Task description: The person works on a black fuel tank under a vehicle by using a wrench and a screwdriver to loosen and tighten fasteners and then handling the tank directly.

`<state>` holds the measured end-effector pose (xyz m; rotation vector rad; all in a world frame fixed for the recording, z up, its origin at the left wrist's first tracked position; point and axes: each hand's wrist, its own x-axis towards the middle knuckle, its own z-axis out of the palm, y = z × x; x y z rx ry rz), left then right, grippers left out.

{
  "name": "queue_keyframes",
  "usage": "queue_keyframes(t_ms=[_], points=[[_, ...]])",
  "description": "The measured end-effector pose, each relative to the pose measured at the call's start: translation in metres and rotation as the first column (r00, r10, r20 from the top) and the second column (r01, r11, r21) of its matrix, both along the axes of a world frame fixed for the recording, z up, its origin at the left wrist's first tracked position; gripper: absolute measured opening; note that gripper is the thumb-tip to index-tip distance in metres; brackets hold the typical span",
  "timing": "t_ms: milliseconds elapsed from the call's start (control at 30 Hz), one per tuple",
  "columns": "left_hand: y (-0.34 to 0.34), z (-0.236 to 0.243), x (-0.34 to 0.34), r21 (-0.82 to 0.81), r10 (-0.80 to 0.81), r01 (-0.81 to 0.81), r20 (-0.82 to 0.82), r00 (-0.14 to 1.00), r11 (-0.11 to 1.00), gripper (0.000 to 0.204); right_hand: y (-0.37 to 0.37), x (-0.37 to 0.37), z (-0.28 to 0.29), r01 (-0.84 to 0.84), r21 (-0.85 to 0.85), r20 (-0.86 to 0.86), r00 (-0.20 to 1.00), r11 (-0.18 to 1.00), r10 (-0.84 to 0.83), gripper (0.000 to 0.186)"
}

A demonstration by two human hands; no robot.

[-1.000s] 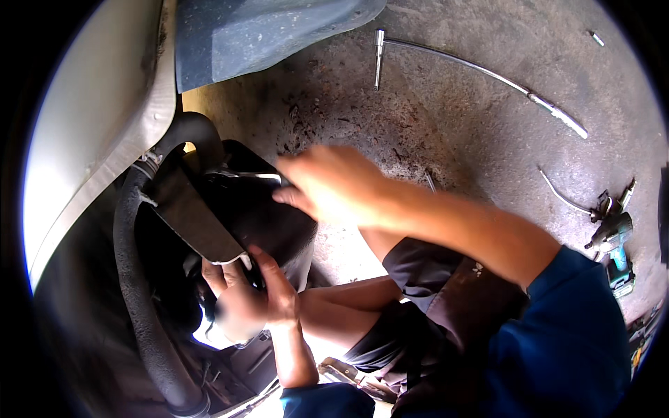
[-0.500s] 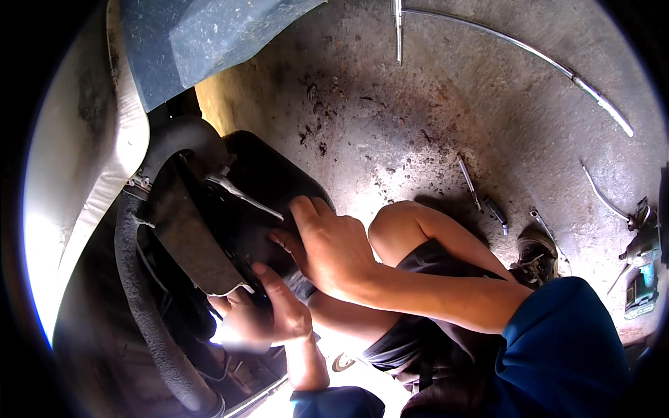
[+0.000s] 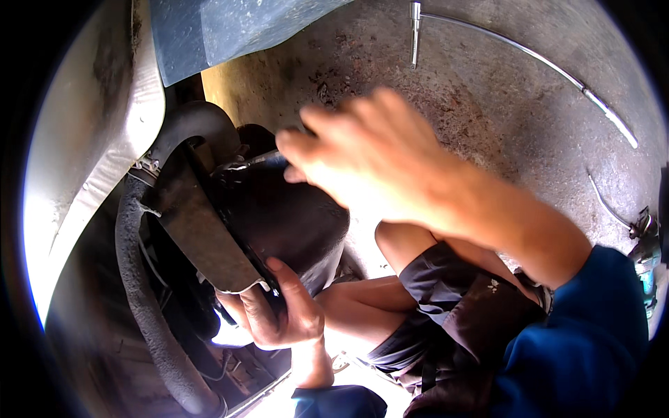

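My right hand (image 3: 355, 150) is closed round the end of a slim silver ratchet wrench (image 3: 261, 161), slightly smeared by motion. The wrench's far end sits at the top of a dark metal bracket (image 3: 202, 233), beside a rounded black tank (image 3: 300, 209); what it fits onto is hidden. Lower down, my left hand (image 3: 286, 310) grips the bottom edge of the bracket, thumb on the near side and fingers curled beneath it. Those fingertips are partly hidden.
A thick grey hose (image 3: 143, 299) curves down along the left, under a pale body panel (image 3: 104, 139). A blue-grey panel (image 3: 230, 31) hangs overhead. On the concrete floor lie a long T-handled bar (image 3: 516, 49) and, far right, a teal power tool (image 3: 647, 272).
My right hand has risen from beside the tank and taken hold of the wrench handle, which has swung upward. My left hand stays at the bracket's lower edge.
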<state>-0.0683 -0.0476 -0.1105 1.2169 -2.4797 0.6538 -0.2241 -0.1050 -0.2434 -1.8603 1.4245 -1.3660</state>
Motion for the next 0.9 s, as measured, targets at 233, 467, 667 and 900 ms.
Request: queue_keyframes(t_ms=[233, 467, 667, 900], points=[[-0.001, -0.002, -0.003, 0.112, -0.031, 0.046, -0.138, 0.99, 0.993, 0.046, -0.015, -0.018, 0.007, -0.038, -0.098, -0.098, 0.995, 0.994, 0.028, 0.021], [-0.002, -0.002, -0.005, 0.104, -0.044, 0.054, -0.092, 0.995, 0.993, 0.037, 0.017, 0.001, 0.02, 0.038, 0.079, -0.063, 0.997, 0.996, -0.034, 0.03], [-0.002, -0.005, -0.003, 0.127, 0.014, 0.008, -0.175, 0.984, 0.992, 0.041, 0.061, 0.087, 0.049, -0.171, 0.514, 0.634, 0.736, 0.84, -0.238, 0.025], [0.001, 0.001, -0.004, 0.126, 0.007, 0.0, -0.054, 0.999, 0.992, 0.037, -0.001, -0.003, 0.006, 0.02, -0.099, 0.089, 0.996, 0.995, -0.011, 0.013]])
